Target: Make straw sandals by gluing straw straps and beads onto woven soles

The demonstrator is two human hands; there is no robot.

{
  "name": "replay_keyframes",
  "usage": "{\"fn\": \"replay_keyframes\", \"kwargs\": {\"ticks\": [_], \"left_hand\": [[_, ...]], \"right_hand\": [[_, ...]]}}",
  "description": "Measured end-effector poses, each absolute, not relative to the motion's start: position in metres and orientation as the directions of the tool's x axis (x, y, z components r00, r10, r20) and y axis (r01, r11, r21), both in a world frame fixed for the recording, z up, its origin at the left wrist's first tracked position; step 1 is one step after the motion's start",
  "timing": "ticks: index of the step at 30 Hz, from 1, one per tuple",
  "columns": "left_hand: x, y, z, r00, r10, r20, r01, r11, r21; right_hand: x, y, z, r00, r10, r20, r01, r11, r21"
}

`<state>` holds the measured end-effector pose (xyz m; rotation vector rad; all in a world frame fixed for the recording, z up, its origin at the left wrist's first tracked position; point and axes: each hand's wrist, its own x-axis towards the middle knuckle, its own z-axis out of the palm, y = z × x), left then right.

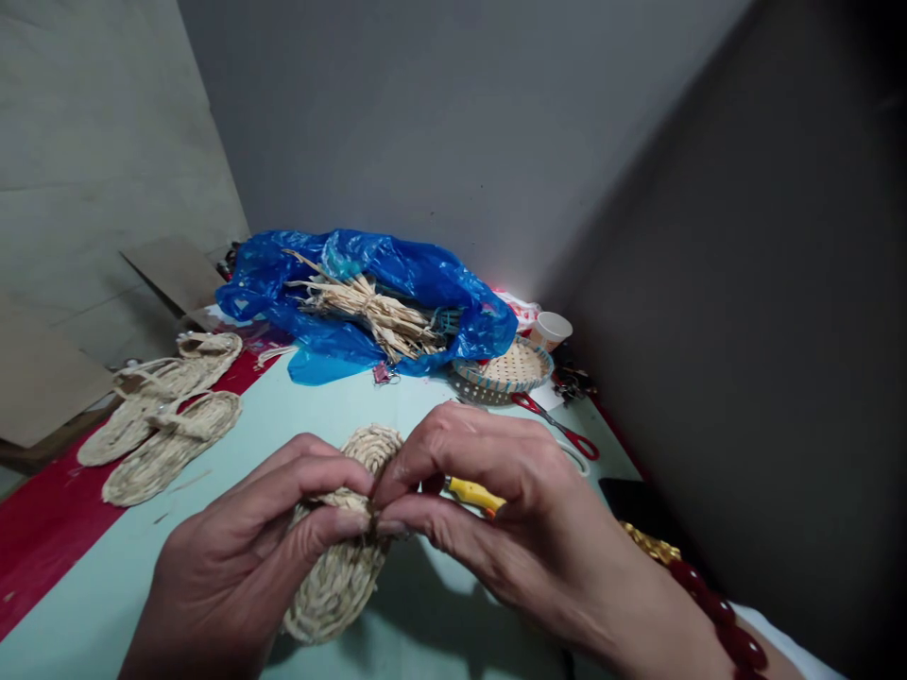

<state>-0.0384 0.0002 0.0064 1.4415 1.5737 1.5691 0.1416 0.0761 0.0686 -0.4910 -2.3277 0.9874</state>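
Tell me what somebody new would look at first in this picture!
Probably the big, shiny blue bag at the back of the table, with a bundle of pale straw in it. Next, the left hand and right hand in front, pinching at a woven sole. Then the woven sandals over on the left.

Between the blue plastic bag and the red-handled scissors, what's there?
A round woven basket lies between the bag and the scissors, seen in the head view.
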Motion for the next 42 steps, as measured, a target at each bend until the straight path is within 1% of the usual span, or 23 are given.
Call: {"fn": "replay_keyframes", "kwargs": {"ticks": [4,6,9,10,15,18,20,22,24,26,28,30,32,34,36,38,42], "left_hand": [[-0.045,0.003,0.003,-0.205,0.892,0.402,0.386,-0.304,0.871],[-0.051,0.004,0.001,-0.141,0.897,0.419,0.407,-0.333,0.85],[-0.054,0.005,0.0,-0.089,0.905,0.415,0.429,-0.341,0.836],[-0.054,0.005,0.0,-0.093,0.909,0.407,0.427,-0.333,0.841],[-0.044,0.005,0.006,-0.216,0.899,0.38,0.381,-0.28,0.881],[-0.039,0.006,0.01,-0.279,0.889,0.363,0.306,-0.276,0.911],[-0.039,0.005,0.01,-0.289,0.897,0.336,0.24,-0.272,0.932],[-0.041,0.004,0.009,-0.262,0.924,0.278,0.189,-0.233,0.954],[-0.044,0.002,0.007,-0.211,0.958,0.193,0.131,-0.168,0.977],[-0.046,0.001,0.007,-0.148,0.985,0.086,0.033,-0.082,0.996],[-0.046,0.0,0.009,-0.076,0.997,-0.002,-0.136,-0.008,0.991],[-0.043,0.0,0.012,0.014,0.998,-0.06,-0.305,0.062,0.95],[-0.041,0.0,0.014,0.095,0.992,-0.077,-0.394,0.109,0.913],[-0.039,0.001,0.013,0.145,0.987,-0.067,-0.398,0.12,0.91],[-0.039,0.003,0.01,0.152,0.987,-0.055,-0.375,0.109,0.921],[-0.039,0.005,0.006,0.14,0.988,-0.058,-0.357,0.106,0.928],[-0.038,0.007,0.004,0.141,0.984,-0.111,-0.319,0.151,0.936]], "right_hand": [[0.14,0.077,0.071,-0.774,0.557,0.301,0.136,0.611,-0.779],[0.14,0.078,0.073,-0.785,0.543,0.299,0.143,0.628,-0.765],[0.138,0.078,0.074,-0.798,0.512,0.318,0.151,0.681,-0.717],[0.137,0.078,0.075,-0.795,0.513,0.325,0.16,0.694,-0.702],[0.137,0.076,0.077,-0.811,0.491,0.318,0.193,0.737,-0.648],[0.14,0.075,0.08,-0.826,0.463,0.321,0.182,0.758,-0.626],[0.142,0.074,0.081,-0.823,0.46,0.332,0.169,0.757,-0.631],[0.147,0.074,0.082,-0.784,0.503,0.363,0.171,0.738,-0.653],[0.153,0.074,0.079,-0.706,0.587,0.396,0.196,0.699,-0.687],[0.161,0.075,0.073,-0.632,0.678,0.375,0.246,0.634,-0.733],[0.169,0.074,0.065,-0.618,0.737,0.273,0.271,0.526,-0.806],[0.175,0.072,0.055,-0.673,0.73,0.119,0.234,0.362,-0.902],[0.176,0.067,0.045,-0.736,0.677,0.014,0.138,0.17,-0.976],[0.175,0.062,0.036,-0.761,0.648,-0.017,0.025,0.003,-1.0],[0.173,0.057,0.028,-0.75,0.661,-0.018,-0.075,-0.112,-0.991],[0.171,0.053,0.02,-0.735,0.677,-0.022,-0.142,-0.186,-0.972],[0.17,0.048,0.007,-0.687,0.725,-0.05,-0.212,-0.265,-0.941]]}}
